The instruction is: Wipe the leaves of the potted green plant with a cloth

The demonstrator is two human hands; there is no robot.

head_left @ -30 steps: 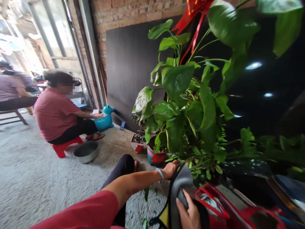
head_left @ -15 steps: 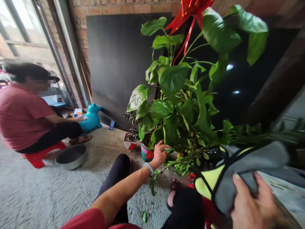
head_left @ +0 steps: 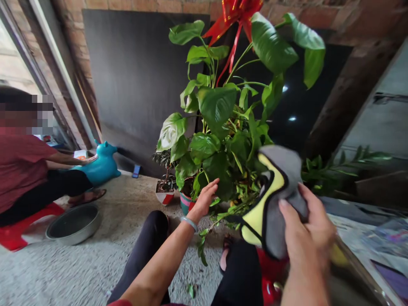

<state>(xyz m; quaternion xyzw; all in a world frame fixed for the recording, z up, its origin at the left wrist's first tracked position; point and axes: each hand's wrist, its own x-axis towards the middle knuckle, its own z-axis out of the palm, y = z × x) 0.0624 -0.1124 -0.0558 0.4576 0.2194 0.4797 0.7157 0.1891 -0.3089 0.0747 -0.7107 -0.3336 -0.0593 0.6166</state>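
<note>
The right hand (head_left: 309,233) held the cloth (head_left: 276,223), which was grey and yellow with black edging, firmly between the thumb and the fingers. This cloth was raised in the air, above the right knee and in front of the lower right leaves of the potted plant (head_left: 216,106). The left hand (head_left: 205,202) was stretched forward with its fingers extended, near the lower leaves; whether it touched them, I cannot tell. A red bow (head_left: 234,21) was at the plant's top. To the left, a grey basin (head_left: 75,219) stood on the floor, beside another person (head_left: 25,170) sitting on a red stool (head_left: 19,238)
</note>
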